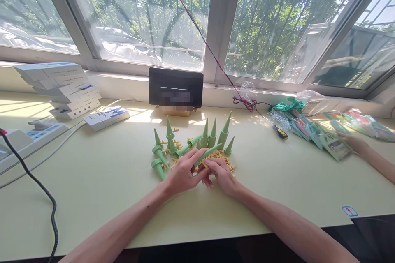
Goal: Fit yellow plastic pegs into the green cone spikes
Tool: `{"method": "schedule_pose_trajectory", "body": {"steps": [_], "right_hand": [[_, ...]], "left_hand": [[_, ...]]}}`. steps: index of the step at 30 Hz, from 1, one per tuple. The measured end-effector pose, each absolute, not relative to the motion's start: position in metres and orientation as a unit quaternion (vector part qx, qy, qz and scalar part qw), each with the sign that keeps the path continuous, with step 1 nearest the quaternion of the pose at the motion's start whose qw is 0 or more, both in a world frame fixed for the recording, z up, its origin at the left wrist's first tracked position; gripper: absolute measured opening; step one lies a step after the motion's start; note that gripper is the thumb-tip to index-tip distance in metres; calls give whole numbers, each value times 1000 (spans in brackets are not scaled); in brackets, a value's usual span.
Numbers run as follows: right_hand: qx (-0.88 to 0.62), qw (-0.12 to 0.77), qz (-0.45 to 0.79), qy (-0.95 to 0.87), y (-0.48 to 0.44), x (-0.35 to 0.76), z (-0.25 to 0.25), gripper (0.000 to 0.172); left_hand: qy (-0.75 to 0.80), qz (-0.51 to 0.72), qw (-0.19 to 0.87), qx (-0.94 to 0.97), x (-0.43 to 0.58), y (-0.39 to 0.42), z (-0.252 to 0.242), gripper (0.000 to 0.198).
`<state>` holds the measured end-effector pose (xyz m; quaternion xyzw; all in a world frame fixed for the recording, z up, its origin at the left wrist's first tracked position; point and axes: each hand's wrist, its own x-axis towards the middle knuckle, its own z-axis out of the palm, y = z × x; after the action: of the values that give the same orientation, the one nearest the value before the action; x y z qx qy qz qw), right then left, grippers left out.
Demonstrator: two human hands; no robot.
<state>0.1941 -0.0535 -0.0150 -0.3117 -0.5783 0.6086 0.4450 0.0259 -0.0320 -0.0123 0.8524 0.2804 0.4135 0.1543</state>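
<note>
Both my hands meet over the middle of the table. Closed around a green cone-shaped spike is my left hand; the spike's tip points up and to the right. My right hand pinches a small yellow plastic piece right beside the spike's lower end, which my fingers partly hide. Behind my hands lies a pile of similar yellow pieces. Several green spikes stand upright past the pile. To the left, more spikes lie tilted or stand, some with yellow pieces attached.
A dark tablet leans on a stand by the window. Stacked white boxes and a power strip occupy the left. On the right are a yellow-black tool, bagged items and another person's hand.
</note>
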Motion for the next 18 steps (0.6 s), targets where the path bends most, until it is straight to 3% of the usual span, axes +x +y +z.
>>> {"method": "schedule_pose_trajectory", "body": {"steps": [8,18], "right_hand": [[-322,458,531,-636,-54,193,-19,35],[-349,465,438,-685,-56,193,-21,42]], "left_hand": [[278,406,159,856,25,-31,-15,53],[286,399,146,859,25,-33,-12,56]]}}
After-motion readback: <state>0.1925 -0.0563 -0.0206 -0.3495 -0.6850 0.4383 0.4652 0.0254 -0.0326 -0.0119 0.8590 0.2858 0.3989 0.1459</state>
